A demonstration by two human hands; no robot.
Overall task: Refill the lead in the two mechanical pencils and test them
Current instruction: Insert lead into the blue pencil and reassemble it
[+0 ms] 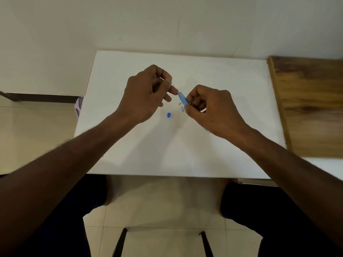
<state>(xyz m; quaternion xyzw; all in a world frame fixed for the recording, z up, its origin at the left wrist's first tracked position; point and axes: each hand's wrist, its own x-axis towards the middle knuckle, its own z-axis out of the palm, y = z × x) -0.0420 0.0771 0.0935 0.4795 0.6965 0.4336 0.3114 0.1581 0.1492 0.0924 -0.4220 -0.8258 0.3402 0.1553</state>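
My right hand (209, 110) grips a translucent blue mechanical pencil (182, 98), its open top end pointing up and left. My left hand (146, 93) pinches a thin dark lead (173, 85) between thumb and forefinger, the lead's tip right at the pencil's top opening. The pencil's lower end pokes out under my right palm (205, 129). On the white table (185, 149) below the hands lie a small blue cap (168, 115), a tiny grey piece (179, 103) and a small pale blue piece (182, 109). Only one pencil is visible.
A wooden board (311, 106) lies along the table's right side. A wall stands behind the table. My knees and black chair legs (120, 242) show below the table's front edge, over a tiled floor.
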